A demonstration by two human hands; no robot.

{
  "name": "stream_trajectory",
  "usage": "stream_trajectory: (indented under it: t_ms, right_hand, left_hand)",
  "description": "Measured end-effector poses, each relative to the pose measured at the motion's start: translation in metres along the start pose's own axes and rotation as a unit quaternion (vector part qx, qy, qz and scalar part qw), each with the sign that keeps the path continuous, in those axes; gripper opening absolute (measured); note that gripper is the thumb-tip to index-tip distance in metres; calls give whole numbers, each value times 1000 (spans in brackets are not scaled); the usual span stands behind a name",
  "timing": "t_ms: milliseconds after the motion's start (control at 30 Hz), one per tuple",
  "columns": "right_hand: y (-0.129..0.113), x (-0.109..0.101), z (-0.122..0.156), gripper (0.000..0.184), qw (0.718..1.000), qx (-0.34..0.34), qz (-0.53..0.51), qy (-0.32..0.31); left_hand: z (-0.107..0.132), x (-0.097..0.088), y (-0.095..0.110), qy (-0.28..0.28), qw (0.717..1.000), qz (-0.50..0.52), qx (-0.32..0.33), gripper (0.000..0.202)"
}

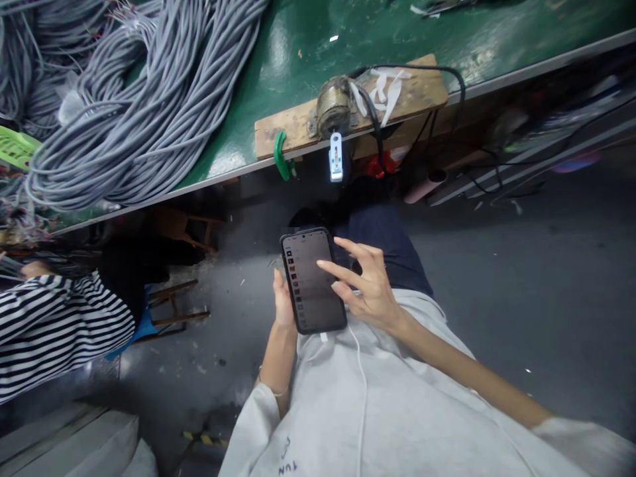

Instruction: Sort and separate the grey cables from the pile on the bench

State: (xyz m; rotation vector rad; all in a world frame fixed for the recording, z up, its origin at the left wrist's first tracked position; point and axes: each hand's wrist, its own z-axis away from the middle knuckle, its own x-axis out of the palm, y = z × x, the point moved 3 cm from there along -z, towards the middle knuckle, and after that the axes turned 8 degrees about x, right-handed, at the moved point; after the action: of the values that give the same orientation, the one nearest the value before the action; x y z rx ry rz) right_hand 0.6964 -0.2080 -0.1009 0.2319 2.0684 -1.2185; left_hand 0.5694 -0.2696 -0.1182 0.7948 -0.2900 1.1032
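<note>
A black smartphone [314, 281] lies in my left hand [283, 299], screen up, with a dimmed list on it. The thumb shows along the phone's left edge; my other left fingers are hidden behind it. Over the phone's right side is my right hand [365, 281], fingers apart and holding nothing. Its index fingertip is over the screen; I cannot tell whether it touches. A white cable [361, 371] runs down over my light shirt from near the phone's lower end.
Grey cable coils [163, 99] cover the left of the green table [288, 40]. At its edge, a small motor [334, 106] sits on a wooden board [422, 86], beside a green clamp [281, 156]. A person in a striped top [59, 324] sits at left.
</note>
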Motion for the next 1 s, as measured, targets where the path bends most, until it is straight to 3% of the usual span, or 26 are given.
stream_trajectory:
  t_ms: [467, 767, 867, 1000]
  right_hand:
    - [4, -1, 2, 32, 1000, 17, -1, -5]
    - [7, -4, -1, 33, 999, 31, 4, 7]
    - [10, -6, -2, 41, 999, 30, -26, 31]
    - [19, -3, -1, 59, 986, 106, -126, 17]
  left_hand:
    - [-2, 9, 1, -40, 999, 4, -27, 80]
    - [-5, 13, 3, 16, 1000, -16, -10, 69]
    - [-6, 22, 3, -8, 1000, -18, -14, 73]
    - [-11, 32, 2, -49, 998, -25, -21, 80]
